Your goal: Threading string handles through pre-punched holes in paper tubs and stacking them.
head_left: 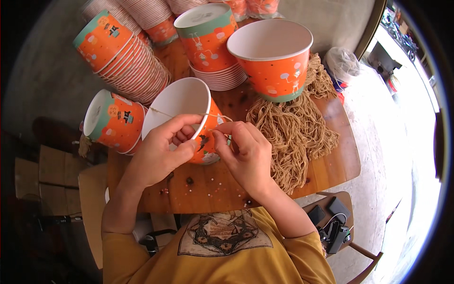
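Observation:
An orange paper bucket (176,97) with a white inside lies tilted on the table before me, its mouth toward the left. My left hand (163,147) is at its rim, fingers curled against the edge and thumb lower down. A thin tan cord (218,116) crosses the mouth and runs over the rim to the outer wall. My right hand (246,154) pinches the cord close to the printed side; the exact spot between the fingertips is hidden. Beside the right hand lies a large heap of tan cords (295,137).
On the heap stands an upright orange bucket (274,71). Behind are stacks of upturned buckets (205,45), a leaning stack (127,61) and a short one (116,120) at left. The wooden table (203,191) ends near my body. A chair (347,201) at right bears electronic devices.

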Available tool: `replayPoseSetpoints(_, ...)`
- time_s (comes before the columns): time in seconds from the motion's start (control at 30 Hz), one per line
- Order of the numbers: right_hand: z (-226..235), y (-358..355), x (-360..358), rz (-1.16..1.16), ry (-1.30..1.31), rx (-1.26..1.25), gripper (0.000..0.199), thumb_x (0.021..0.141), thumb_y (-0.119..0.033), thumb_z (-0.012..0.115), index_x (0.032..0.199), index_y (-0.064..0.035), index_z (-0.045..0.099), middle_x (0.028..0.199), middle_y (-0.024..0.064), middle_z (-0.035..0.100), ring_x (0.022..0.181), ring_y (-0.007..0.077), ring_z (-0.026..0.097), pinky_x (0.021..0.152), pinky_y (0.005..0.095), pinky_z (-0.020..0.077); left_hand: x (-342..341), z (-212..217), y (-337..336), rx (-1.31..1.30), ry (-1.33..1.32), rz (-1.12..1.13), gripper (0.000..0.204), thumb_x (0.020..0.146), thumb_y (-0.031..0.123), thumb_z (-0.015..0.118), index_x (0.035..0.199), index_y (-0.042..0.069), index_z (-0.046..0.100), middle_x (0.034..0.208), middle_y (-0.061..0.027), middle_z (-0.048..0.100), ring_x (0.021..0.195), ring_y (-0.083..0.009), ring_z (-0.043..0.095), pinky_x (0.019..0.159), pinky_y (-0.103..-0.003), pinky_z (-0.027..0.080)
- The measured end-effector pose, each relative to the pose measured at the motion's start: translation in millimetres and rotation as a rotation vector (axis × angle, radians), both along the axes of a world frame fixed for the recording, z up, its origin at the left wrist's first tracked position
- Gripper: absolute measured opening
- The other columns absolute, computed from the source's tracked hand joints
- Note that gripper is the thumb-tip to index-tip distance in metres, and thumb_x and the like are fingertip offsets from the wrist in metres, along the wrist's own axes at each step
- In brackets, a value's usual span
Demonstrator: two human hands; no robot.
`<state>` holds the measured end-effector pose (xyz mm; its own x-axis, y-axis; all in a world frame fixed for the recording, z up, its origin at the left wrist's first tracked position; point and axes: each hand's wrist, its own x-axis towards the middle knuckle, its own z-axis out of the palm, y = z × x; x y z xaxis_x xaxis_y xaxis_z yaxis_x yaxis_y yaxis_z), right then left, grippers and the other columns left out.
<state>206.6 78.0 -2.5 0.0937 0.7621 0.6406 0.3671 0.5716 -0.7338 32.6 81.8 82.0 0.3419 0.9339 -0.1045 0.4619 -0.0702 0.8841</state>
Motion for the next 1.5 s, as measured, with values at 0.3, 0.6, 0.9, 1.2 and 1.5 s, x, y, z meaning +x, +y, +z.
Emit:
replayPoseSetpoints(0.3,0,-1,-4,0.010,-0.021,-0.025,0.009,0.081,-0.006,0.074,0.084,-0.0037,0.065,0.069,0.0055,0.060,0.054,0.0142,0.053,0.048,0.0281,0.0435,-2,-3,-2,-0.028,-0.033,-0.024,0.038,0.090,0.003,0.057,0.129,0.002,0.054,0.094,0.0007,0.057,0.081,-0.0051,0.051,0.076,-0.022,0.047)
replayPoseSetpoints(0.6,-1,-2,-4,-0.005,-0.030,-0.044,0.010,0.082,-0.007,0.074,0.083,-0.0043,0.064,0.068,0.0050,0.060,0.053,0.0145,0.053,0.048,0.0287,0.0438,-1,-1,-4,-0.065,0.002,-0.056,0.041,0.091,-0.002,0.055,0.132,0.003,0.053,0.103,0.0024,0.055,0.088,-0.0032,0.050,0.079,-0.020,0.044)
replayPoseSetpoints(0.9,-3,-9,2,-0.028,-0.159,-0.065,0.010,0.083,-0.007,0.072,0.088,-0.0052,0.064,0.071,0.0071,0.062,0.056,0.0201,0.057,0.051,0.0320,0.0469,7,-11,10,-0.130,-0.026,-0.093,0.022,0.098,0.005,0.051,0.120,0.001,0.055,0.096,0.0010,0.057,0.088,-0.0044,0.052,0.081,-0.022,0.046)
replayPoseSetpoints(1.2,-8,-12,12,0.000,-0.215,-0.121,0.010,0.087,-0.010,0.068,0.090,-0.0068,0.059,0.073,0.0094,0.061,0.065,0.0276,0.062,0.055,0.0387,0.0500,12,-43,22,0.200,0.141,-0.175,0.009,0.094,0.009,0.055,0.096,0.000,0.052,0.080,-0.0104,0.061,0.071,-0.0200,0.061,0.067,-0.032,0.049)
replayPoseSetpoints(1.5,29,1,37,0.256,-0.083,-0.344,0.018,0.093,-0.015,0.064,0.108,-0.0057,0.058,0.063,0.0095,0.059,0.052,0.0216,0.058,0.052,0.0330,0.0463,0,-24,22,0.059,-0.086,-0.036,0.005,0.092,0.005,0.055,0.094,0.003,0.052,0.084,-0.0014,0.057,0.074,-0.0092,0.054,0.069,-0.025,0.046)
